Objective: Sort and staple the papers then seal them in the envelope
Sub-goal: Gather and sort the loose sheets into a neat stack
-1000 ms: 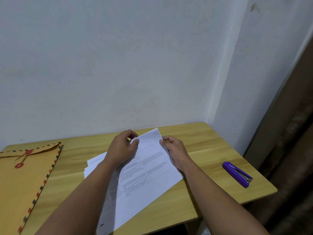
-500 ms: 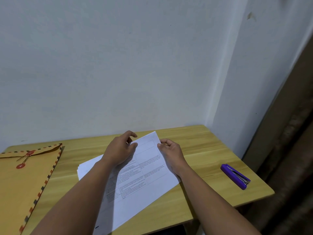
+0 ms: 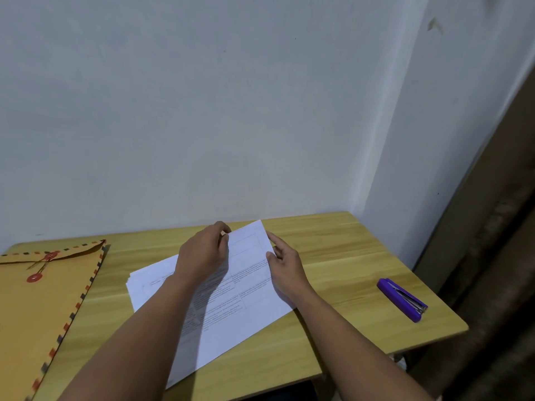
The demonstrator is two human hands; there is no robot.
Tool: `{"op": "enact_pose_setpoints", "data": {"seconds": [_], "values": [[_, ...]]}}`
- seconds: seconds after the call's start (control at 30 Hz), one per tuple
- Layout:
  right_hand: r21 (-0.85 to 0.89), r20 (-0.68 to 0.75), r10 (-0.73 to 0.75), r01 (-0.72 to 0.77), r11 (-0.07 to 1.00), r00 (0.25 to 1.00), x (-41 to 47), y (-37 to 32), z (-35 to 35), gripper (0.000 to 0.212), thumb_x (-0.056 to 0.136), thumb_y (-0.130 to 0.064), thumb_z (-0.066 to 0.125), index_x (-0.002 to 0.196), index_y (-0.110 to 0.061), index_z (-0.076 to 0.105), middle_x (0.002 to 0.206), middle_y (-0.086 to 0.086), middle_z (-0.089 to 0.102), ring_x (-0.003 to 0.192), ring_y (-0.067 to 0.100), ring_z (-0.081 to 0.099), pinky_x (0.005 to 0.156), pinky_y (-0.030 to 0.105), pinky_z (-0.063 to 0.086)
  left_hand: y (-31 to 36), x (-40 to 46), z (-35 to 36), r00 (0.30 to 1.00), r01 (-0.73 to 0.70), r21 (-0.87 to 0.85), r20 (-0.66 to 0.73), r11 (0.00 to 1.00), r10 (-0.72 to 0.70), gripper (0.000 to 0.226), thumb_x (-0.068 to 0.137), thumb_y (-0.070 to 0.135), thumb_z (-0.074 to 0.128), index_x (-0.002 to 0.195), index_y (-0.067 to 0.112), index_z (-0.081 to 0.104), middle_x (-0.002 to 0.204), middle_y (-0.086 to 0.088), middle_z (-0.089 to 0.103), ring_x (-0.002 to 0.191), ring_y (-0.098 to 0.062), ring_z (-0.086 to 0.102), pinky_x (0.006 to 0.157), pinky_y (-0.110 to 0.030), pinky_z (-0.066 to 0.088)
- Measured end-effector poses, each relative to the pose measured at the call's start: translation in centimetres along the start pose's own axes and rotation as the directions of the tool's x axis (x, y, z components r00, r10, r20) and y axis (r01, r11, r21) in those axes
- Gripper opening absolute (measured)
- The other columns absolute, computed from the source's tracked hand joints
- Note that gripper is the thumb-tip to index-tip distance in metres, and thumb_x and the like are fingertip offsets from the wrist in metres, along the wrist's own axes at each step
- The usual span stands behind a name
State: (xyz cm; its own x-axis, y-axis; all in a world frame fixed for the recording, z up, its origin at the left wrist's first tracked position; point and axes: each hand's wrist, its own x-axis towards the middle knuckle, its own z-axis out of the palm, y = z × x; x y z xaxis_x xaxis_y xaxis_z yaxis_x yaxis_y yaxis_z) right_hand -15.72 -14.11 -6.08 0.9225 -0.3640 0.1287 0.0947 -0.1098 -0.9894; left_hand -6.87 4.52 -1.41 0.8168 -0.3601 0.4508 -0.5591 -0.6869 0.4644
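Several white printed papers (image 3: 231, 308) lie fanned in a loose stack on the wooden table (image 3: 341, 256). My left hand (image 3: 202, 253) pinches the far left corner of the top sheet. At the sheet's right edge, my right hand (image 3: 285, 266) grips with curled fingers. A tan envelope (image 3: 37, 311) with a striped border and red string buttons lies flat at the left of the table. A purple stapler (image 3: 402, 299) rests near the table's right edge, apart from both hands.
The table stands in a corner, with a white wall (image 3: 202, 125) right behind it and another to the right. A dark gap (image 3: 492, 285) drops off beyond the right edge. The near table edge runs below the papers.
Both hands slid slightly left and further along the top sheet. The lower sheets have fanned out more to the left. Envelope and stapler have not moved.
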Motion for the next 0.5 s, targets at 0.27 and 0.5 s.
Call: {"op": "enact_pose_setpoints", "data": {"seconds": [0.27, 0.5], "values": [[-0.163, 0.010, -0.016, 0.018, 0.986, 1.000, -0.3, 0.1, 0.0, 0.064, 0.104, -0.016, 0.050, 0.153, -0.057, 0.039, 0.149, -0.001, 0.061, 0.138, 0.015, 0.057, 0.120, 0.042, 0.044, -0.8, 0.3, -0.7, 0.998, -0.055, 0.136, -0.036, 0.989, 0.061, 0.018, 0.097, 0.033, 0.046, 0.107, 0.037, 0.061, 0.090, 0.011, 0.064, 0.084, -0.018, 0.061, 0.066, -0.036, 0.052], [-0.247, 0.013, -0.159, 0.157, 0.956, 0.987, -0.6, -0.5, -0.4, 0.063, 0.106, 0.001, 0.038, 0.157, -0.034, 0.046, 0.153, -0.025, 0.053, 0.144, -0.005, 0.045, 0.121, 0.028, 0.039, -0.8, 1.1, -2.2, 0.995, -0.058, 0.121, -0.074, 0.991, 0.067, 0.028, 0.100, 0.031, 0.045, 0.125, 0.031, 0.059, 0.103, 0.008, 0.067, 0.092, -0.022, 0.065, 0.071, -0.037, 0.052]]}}
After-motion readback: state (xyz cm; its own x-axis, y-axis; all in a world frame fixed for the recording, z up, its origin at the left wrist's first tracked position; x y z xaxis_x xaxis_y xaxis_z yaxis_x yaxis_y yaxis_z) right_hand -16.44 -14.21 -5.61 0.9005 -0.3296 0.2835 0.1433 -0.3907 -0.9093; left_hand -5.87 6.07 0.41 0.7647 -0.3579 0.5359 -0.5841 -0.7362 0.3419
